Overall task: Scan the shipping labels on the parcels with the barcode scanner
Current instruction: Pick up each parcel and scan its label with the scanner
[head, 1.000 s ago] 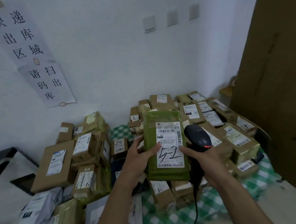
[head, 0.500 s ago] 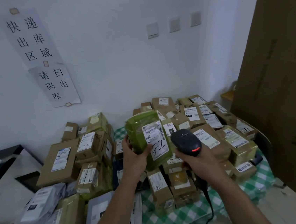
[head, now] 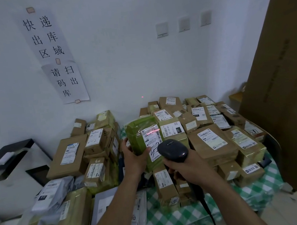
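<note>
Holding the green parcel [head: 137, 132] upright at the centre of the frame, the left hand [head: 133, 158] grips its lower left edge. The thumb lies across the front beside the shipping label [head: 151, 141], and the other fingers are hidden behind. Just below and right of centre, the right hand [head: 185, 169] has its fingers curled round the handle of the barcode scanner [head: 172, 151].

The scanner's head sits just beside the label's lower right corner, with its nose pointing up and left. The label's long axis runs up the frame, leaning slightly right, and the barcode is at its upper end. A faint red line [head: 151, 133] lies across that barcode, while 1 red dot [head: 142, 96] shows on the wall [head: 120, 60] above. The aim therefore looks high, and a slight dip of the nose would probably centre it. The other parcels [head: 211, 142] fill the middle of the frame on a checked cloth [head: 173, 219].
</note>
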### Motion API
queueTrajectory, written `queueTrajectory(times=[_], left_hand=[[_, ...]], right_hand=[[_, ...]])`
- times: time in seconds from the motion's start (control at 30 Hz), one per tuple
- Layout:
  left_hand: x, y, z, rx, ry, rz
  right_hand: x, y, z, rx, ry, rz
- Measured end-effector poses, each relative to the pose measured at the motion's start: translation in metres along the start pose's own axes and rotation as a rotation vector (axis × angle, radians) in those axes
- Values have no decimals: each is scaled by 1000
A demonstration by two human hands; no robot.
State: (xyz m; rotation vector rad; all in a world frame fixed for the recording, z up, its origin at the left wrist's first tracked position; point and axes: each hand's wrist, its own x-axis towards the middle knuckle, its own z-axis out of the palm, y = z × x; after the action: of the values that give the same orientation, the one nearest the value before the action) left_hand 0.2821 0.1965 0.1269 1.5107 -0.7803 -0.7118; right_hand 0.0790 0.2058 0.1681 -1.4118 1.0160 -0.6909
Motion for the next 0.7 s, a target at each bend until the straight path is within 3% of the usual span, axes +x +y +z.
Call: queueTrajectory(times=[0.43,0.57,0.7], left_hand=[[5,-5,1,-17,-19,-24],[2,-1,17,-61,-91,-127],[-2,3,50,-115,-270,-246]], right_hand=[[3,5,-6,-8,-3,4],[9,18,-24,-3,275,-64],[12,36,-55,85,483,-103]])
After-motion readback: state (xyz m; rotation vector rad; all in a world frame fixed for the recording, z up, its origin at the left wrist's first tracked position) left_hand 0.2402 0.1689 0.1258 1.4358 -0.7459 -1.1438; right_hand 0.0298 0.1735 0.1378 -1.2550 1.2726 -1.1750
